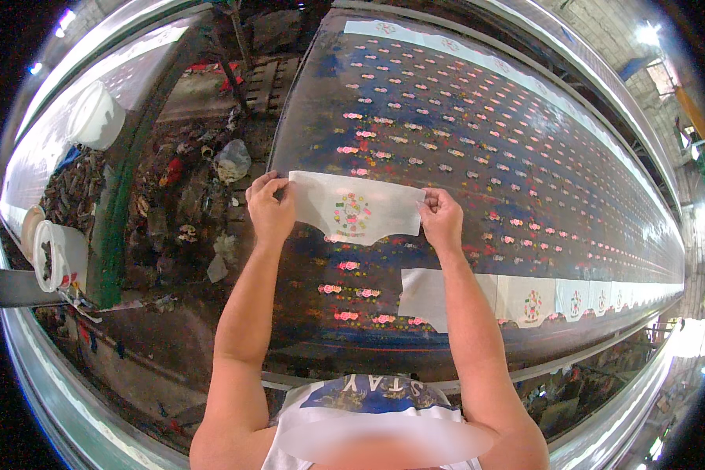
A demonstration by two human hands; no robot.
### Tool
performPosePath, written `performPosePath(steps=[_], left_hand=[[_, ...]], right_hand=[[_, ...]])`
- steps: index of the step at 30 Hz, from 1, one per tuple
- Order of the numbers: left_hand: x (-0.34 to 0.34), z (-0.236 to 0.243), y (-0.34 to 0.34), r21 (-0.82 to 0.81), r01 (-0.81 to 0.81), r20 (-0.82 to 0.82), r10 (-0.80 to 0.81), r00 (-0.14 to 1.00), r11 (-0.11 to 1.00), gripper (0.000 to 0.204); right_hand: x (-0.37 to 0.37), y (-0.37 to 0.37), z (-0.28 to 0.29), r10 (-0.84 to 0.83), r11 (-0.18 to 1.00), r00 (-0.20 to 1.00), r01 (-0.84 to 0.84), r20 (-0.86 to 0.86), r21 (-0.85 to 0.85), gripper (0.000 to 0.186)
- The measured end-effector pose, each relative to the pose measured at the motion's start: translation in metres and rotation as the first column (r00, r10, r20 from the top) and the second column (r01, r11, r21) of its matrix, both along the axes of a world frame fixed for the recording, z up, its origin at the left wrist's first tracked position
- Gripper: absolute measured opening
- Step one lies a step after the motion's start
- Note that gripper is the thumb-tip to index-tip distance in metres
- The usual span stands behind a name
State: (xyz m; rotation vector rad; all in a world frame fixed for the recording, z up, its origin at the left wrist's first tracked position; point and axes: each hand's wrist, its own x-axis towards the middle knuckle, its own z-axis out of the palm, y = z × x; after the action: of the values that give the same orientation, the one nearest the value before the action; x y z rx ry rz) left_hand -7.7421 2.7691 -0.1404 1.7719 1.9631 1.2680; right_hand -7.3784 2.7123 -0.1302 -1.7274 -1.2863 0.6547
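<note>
A white cut fabric piece [313, 205] with a round colourful print hangs stretched between my two hands, over the long dark printing table [313, 133]. My left hand [272, 211] pinches its upper left corner near the table's left edge. At the opposite upper corner, my right hand [442, 218] has thumb and fingers closed on the cloth. Below my right forearm lies a plain white fabric piece [424, 298] on the table. Beside it a row of printed fabric pieces [525, 301] runs along the near edge to the right.
Rows of small pink printed marks [446, 168] cover the tabletop. Another row of white pieces [446, 43] lies along the far edge. On the left stand a white bucket [98, 117] and a second white bucket [64, 254], with littered ground [184, 168] between the tables.
</note>
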Motion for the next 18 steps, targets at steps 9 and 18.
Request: performPosePath(steps=[9, 18], left_hand=[[0.004, 0.005, -0.001, -0.038, -0.003, -0.048, 0.001, 0.999, 0.999, 0.013], [0.004, 0.01, -0.003, -0.052, 0.005, -0.053, -0.008, 0.999, 0.999, 0.025]], right_hand=[[-0.001, 0.003, 0.004, -0.034, 0.998, 0.999, 0.033, -0.002, -0.043, 0.029], [0.0, 0.0, 0.004, -0.054, 0.998, 0.994, 0.05, -0.1, -0.039, 0.027]])
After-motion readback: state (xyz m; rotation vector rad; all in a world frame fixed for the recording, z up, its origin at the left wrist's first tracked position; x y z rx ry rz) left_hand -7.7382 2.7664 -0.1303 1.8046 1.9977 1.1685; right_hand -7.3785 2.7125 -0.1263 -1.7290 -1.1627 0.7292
